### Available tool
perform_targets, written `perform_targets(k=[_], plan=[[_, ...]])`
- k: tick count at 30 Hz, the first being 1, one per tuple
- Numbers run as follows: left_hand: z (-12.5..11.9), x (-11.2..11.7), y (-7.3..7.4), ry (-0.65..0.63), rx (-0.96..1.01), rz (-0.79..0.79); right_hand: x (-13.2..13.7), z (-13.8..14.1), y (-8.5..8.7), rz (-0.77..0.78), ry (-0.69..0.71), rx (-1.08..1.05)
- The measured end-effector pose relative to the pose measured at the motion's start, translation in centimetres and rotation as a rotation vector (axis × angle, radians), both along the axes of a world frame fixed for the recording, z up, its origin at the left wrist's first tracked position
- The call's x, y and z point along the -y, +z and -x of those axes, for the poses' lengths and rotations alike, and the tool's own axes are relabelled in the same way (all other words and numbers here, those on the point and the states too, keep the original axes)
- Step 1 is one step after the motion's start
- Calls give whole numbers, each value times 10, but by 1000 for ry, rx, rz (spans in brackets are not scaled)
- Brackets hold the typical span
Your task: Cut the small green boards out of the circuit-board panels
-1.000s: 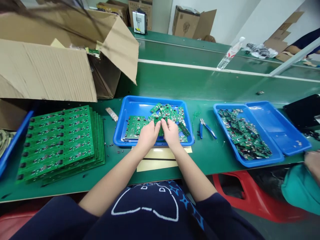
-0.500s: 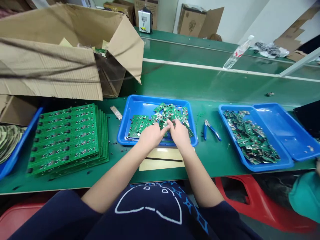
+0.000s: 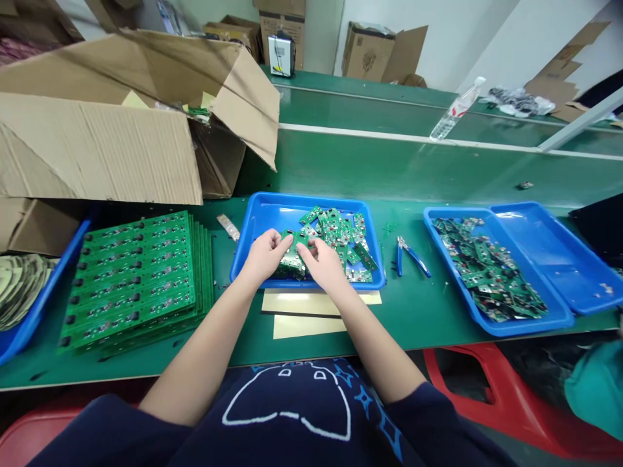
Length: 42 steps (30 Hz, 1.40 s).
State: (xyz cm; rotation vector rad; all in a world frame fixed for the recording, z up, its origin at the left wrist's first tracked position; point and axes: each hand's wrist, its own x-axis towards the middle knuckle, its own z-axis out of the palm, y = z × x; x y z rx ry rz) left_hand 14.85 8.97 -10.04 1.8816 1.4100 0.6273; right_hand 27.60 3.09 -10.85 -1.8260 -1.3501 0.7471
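Observation:
Both my hands are over the blue tray in front of me, which holds several small green circuit boards. My left hand and my right hand are closed on the same strip of green boards, one at each end, just above the tray's near left part. The loose boards lie piled in the tray's right half.
A tall stack of large green circuit panels lies at the left, with an open cardboard box behind it. Blue-handled cutters lie right of the tray. Two more blue trays with cut boards stand at the right. Yellow paper sheets lie at the near edge.
My hands have shifted left inside the tray and now grip a strip of boards between them; earlier they were working in the pile at the tray's middle.

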Motion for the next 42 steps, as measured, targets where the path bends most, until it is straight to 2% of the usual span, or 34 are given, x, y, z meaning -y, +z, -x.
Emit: perform_targets(k=[2,4,6,8,11,17,19,21,23,25,27,30,32,34,37,40,42], plan=[[-6,4,-2,7,144,127,-3,4,-3,-3,-10,-266],[-13,7,-4,-5,157,194,-4,6,-5,-13,-11,-496],[-19,11,-4,-42,115,182,-4,5,-5,-3,-17,-617],[-24,14,-3,-71,68,131,-2,1,-4,18,-20,-635],[-32,18,-3,-68,-40,53,1,-7,-3,18,-27,-461],[-45,27,-11,-87,-275,30,3,-10,-8,115,-83,176],[-47,28,-10,-109,-334,38,4,-10,-8,105,-96,275],[-47,28,-2,-131,-384,46,5,-14,-6,109,-95,256],[-41,26,11,-145,-459,32,8,-22,1,117,-98,232],[-29,23,24,-126,-562,-11,12,-32,10,122,-131,297],[-13,19,33,-47,-676,-67,15,-40,18,129,-161,404],[10,14,33,68,-837,-106,10,-41,24,79,-137,502],[18,13,27,50,-881,-111,-1,-32,24,-9,-40,533],[20,13,19,23,-859,-128,-18,-16,20,-89,104,566],[21,12,10,55,-757,-145,-46,7,11,-142,282,627],[29,8,3,94,-541,-157,-68,16,2,-125,340,623],[36,3,-2,127,-296,-167,-74,13,-1,-143,330,503]])
